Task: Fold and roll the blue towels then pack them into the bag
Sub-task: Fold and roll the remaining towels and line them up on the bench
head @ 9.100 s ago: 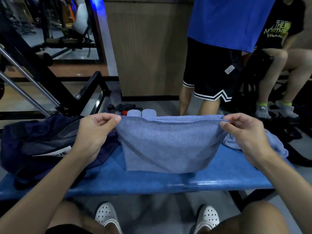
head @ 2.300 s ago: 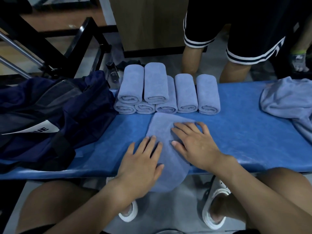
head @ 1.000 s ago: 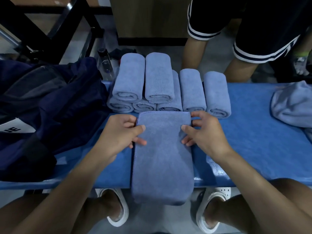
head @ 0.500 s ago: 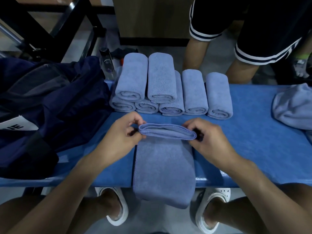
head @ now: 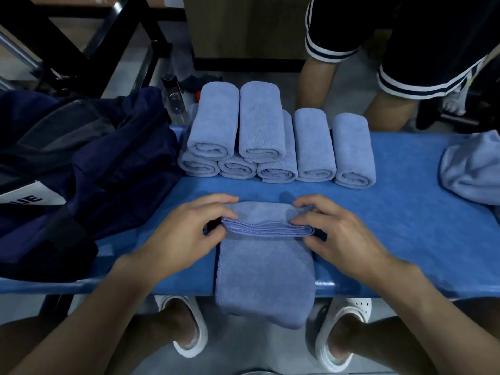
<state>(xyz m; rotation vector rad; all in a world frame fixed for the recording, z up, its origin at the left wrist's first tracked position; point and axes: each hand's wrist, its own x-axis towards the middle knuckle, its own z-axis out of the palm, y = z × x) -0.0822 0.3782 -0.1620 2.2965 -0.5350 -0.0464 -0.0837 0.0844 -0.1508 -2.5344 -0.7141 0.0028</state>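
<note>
Left hand (head: 186,234) and right hand (head: 338,236) each pinch an end of the towel's (head: 266,269) started roll, mid-bench (head: 405,226). Roll axis runs left-right; unrolled strip trails near, over the edge. Bag (head: 81,163) lies left, nearer left hand.

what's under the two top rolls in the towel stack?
Three rolled towels on the bench, mainly their near ends showing. The two top rolls cover the rest of them, so anything further back underneath can't be seen.
</note>
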